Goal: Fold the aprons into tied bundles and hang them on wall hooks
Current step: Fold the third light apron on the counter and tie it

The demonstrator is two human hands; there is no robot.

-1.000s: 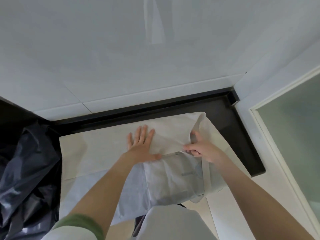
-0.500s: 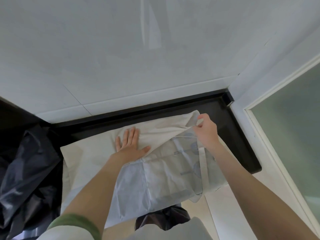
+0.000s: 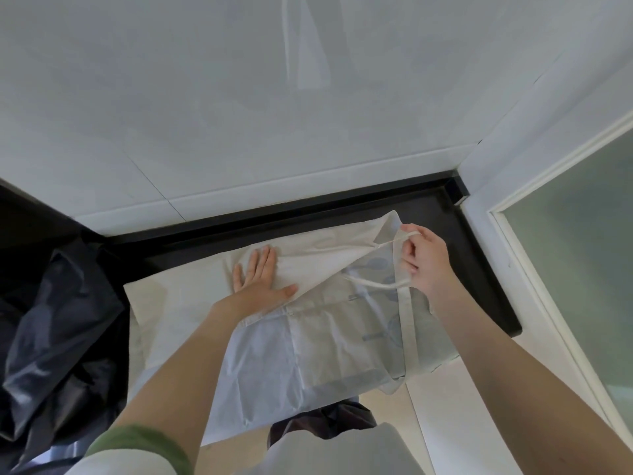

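At seven o'clock a green sleeve cuff (image 3: pixel 137 443) is cut off by the lower edge of the view. Just beyond it the apron (image 3: pixel 308 354) is spread over a black counter (image 3: pixel 479 269), with its near part hanging past the counter's front, so that this edge is hidden. The cloth is thin, pale cream and creased. A faint blue-grey print shows through it on the side towards three o'clock, too weak to be read, and a wide strap (image 3: pixel 409 323) runs down that side. Part of a dark shape is seen below the near hem at six o'clock, but it cannot be identified. The left hand (image 3: pixel 262 281) is laid flat on the folded cloth, fingers straight and together, thumb spread. At two o'clock from it a narrow tie cord (image 3: pixel 373 284) is pinched in the curled fingers of the right hand (image 3: pixel 426 260). The cord's end is lost behind that hand. The far corner of the apron is raised beside it. A crumpled black plastic bag (image 3: pixel 51 337) is cut off at nine o'clock. A white tiled wall (image 3: pixel 239 114) stands behind the counter, and a frosted pane (image 3: pixel 582 252) is seen at three o'clock.
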